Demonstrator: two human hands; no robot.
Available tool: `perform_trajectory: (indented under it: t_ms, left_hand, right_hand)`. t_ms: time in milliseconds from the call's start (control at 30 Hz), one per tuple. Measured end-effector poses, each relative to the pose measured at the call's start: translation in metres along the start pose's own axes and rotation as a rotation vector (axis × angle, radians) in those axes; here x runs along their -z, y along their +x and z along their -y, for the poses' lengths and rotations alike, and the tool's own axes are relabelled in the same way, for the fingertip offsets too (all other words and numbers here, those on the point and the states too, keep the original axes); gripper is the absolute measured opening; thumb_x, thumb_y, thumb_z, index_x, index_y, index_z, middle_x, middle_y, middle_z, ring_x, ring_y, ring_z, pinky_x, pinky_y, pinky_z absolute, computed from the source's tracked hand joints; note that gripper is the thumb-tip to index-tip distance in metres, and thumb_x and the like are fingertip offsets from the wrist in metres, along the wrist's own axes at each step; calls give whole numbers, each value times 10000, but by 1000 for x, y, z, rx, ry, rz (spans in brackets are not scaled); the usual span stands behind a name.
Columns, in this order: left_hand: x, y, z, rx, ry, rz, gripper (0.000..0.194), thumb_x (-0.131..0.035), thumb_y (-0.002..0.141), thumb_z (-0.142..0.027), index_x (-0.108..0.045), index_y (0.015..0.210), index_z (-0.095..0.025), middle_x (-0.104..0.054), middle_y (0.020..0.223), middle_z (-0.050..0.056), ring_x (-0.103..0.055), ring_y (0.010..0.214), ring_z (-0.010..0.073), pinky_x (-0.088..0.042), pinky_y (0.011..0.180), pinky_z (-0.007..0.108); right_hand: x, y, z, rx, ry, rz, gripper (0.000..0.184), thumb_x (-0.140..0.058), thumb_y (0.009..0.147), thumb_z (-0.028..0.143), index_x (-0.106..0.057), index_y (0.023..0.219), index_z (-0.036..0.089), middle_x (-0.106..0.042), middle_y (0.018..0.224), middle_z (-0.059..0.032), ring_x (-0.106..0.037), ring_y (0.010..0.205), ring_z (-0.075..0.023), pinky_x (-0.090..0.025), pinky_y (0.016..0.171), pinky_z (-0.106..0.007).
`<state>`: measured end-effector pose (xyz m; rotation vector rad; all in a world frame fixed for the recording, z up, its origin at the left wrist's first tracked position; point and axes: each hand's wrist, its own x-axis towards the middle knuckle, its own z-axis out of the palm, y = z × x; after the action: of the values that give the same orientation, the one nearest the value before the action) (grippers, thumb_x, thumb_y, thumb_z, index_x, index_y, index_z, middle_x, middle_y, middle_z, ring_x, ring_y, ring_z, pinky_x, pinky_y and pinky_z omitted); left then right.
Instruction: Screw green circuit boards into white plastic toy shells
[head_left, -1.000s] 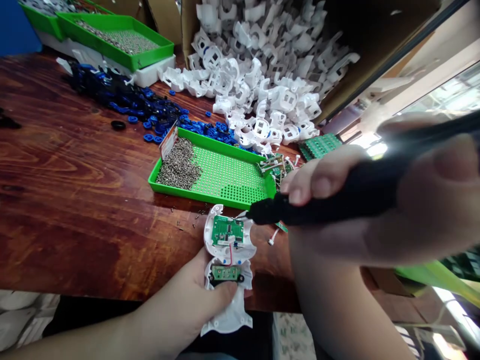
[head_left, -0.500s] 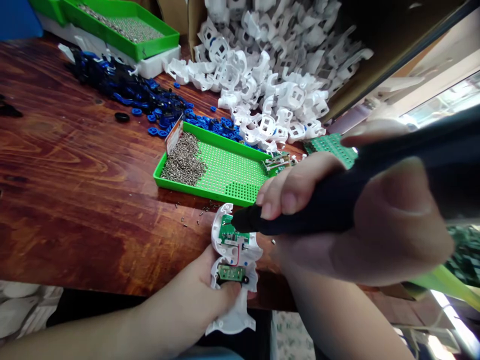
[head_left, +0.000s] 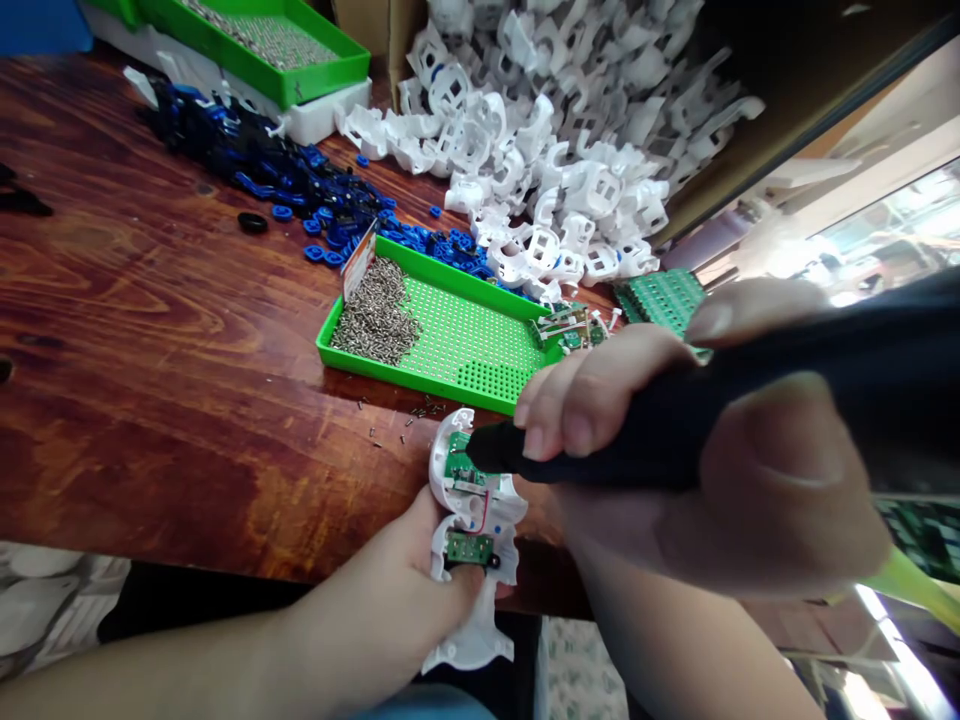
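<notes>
My left hand (head_left: 431, 570) grips a white plastic housing half (head_left: 469, 645) near the table's front edge, thumb across its middle. Inside the housing's upper part sits a green circuit board (head_left: 457, 462), joined by a red wire to a smaller green board (head_left: 469, 547) lower down. My right hand (head_left: 600, 400) is closed around a black electric screwdriver (head_left: 667, 430), which points left. Its nose is over the upper board and hides part of it; whether the bit touches a screw cannot be made out.
Behind the housing lies a green tray (head_left: 420, 382) with a heap of small screws (head_left: 379, 315); a few loose screws (head_left: 375, 440) lie before it. Blue and black parts (head_left: 300, 190), white housings (head_left: 540, 190) spilling from a cardboard box and green boards (head_left: 660, 300) are farther back.
The screwdriver's nose has moved left from the upper board's right corner to over its left part. My left hand keeps its hold on the housing; the whole view has shifted slightly.
</notes>
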<state>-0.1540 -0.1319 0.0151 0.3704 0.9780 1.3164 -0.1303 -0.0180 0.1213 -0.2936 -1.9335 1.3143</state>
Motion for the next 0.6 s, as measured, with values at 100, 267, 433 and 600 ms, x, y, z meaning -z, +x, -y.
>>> perform_trajectory:
  t_ms: [100,267,433,600]
  left_hand:
    - [0,1,-1,-19,4,-2,554,-582,810,-182,-366,1314,-257,-587,1201,22,-505,1112,207,-362,943,318]
    - [-1,0,-3,-3,30,-25,523,-587,803,-182,-397,1289,-228,-612,1136,27,-523,1038,196,-374,865,290]
    - [0,-1,-3,32,34,-21,481,-602,795,-209,-441,1248,-214,-629,941,7,-544,867,167,-392,738,256]
    - [0,-1,-2,7,14,-47,310,-618,762,-160,-560,1064,-196,-621,802,-21,-542,710,123,-395,675,234]
  right_hand:
    - [0,0,-3,-35,162,35,359,-493,768,605,-419,654,273,-397,313,89,-402,239,-132,-386,294,-294]
    - [3,-7,-19,47,240,-2,383,-491,743,634,-381,707,269,-461,372,88,-440,274,-122,-393,290,-283]
    - [7,-7,-22,74,222,50,355,-509,739,620,-407,756,280,-443,374,101,-444,273,-123,-403,303,-282]
    - [15,-3,-9,130,226,-52,355,-453,768,636,-472,780,282,-428,378,88,-411,260,-130,-368,301,-299]
